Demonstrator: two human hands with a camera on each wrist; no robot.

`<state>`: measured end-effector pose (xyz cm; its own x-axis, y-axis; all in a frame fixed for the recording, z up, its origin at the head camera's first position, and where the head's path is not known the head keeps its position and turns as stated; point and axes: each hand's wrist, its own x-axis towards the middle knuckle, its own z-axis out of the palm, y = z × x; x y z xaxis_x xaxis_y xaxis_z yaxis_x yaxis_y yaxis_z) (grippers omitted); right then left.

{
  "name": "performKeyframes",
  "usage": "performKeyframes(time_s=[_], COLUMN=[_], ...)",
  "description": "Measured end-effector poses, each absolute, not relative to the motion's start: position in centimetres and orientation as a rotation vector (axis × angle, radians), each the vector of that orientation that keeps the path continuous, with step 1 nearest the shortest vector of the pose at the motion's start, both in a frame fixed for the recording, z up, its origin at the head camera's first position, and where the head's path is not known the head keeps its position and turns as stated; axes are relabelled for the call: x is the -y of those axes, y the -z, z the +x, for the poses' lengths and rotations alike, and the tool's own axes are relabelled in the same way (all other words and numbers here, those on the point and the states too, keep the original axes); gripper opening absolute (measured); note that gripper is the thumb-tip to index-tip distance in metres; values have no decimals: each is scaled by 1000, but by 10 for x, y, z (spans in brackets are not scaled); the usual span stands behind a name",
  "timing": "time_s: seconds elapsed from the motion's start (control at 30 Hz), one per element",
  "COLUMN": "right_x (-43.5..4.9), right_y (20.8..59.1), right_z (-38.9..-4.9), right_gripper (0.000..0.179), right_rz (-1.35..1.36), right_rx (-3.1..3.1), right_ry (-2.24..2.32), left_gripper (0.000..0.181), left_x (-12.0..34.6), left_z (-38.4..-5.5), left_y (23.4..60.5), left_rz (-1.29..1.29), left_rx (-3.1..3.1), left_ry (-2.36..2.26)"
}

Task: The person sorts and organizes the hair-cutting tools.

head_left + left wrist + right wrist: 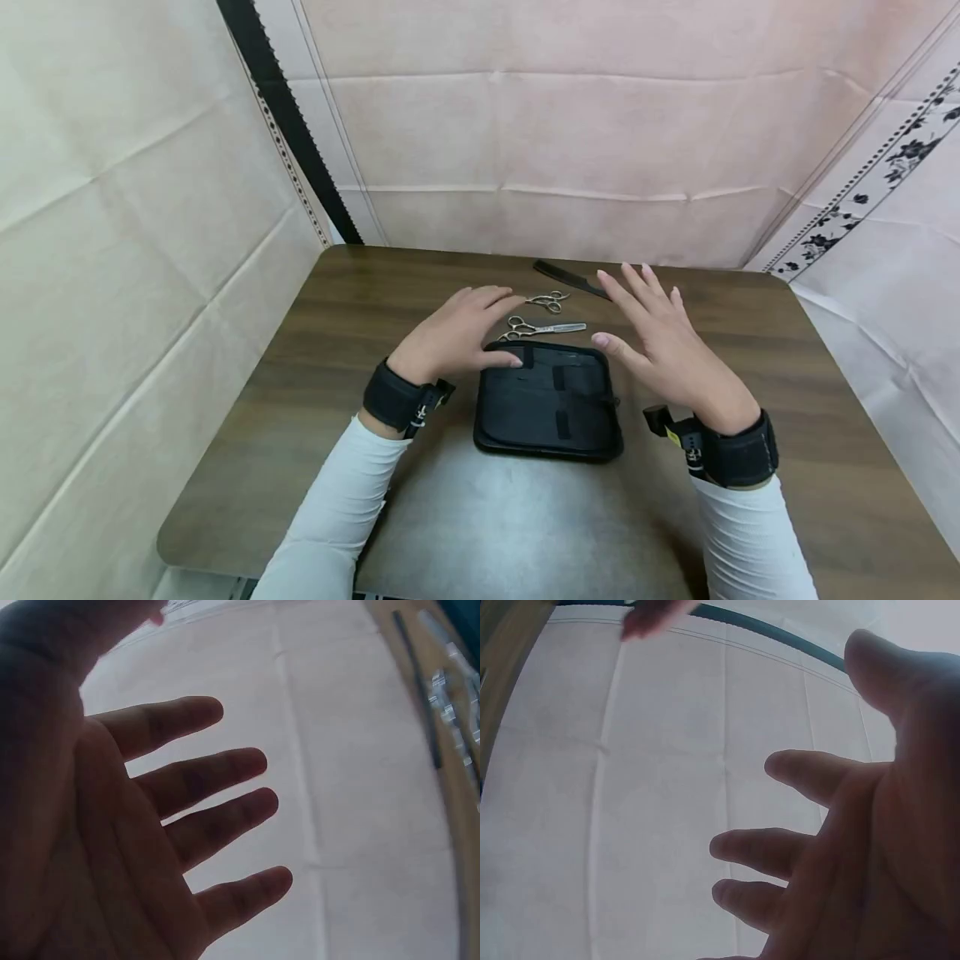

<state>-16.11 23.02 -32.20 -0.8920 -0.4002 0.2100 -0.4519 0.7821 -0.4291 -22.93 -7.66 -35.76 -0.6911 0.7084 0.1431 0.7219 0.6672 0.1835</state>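
Note:
A black zip case (551,408) lies flat on the table between the two forearms. Just beyond it lie thinning scissors (555,328), then another pair of scissors (553,302), and furthest back a black comb (566,276). My left hand (461,333) hovers over the case's far left corner, its fingers spread and holding nothing; it partly hides the scissors' left ends. To the right of the case, my right hand (663,350) is raised with spread fingers and an empty palm. In the left wrist view the comb (417,686) and scissors appear at the right edge.
The wooden table (300,433) ends at a pale cloth backdrop (525,150) behind the tools. More cloth hangs at the left (135,275) and right. Each wrist carries a black strap (738,454) with a small camera.

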Motion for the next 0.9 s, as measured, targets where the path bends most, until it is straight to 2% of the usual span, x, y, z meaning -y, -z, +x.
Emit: performKeyframes(time_s=[0.37, 0.9], right_x=[-232, -244], right_y=[319, 321], right_z=[-158, -149], right_gripper=[76, 77], right_rz=[705, 711], right_rx=[2868, 2884], right_ry=[-715, -727], left_gripper=[94, 108], left_x=[84, 76], left_z=[-216, -202], left_y=[404, 431], left_rz=[-1207, -1253], left_rx=[3005, 3130], left_ry=[233, 184])
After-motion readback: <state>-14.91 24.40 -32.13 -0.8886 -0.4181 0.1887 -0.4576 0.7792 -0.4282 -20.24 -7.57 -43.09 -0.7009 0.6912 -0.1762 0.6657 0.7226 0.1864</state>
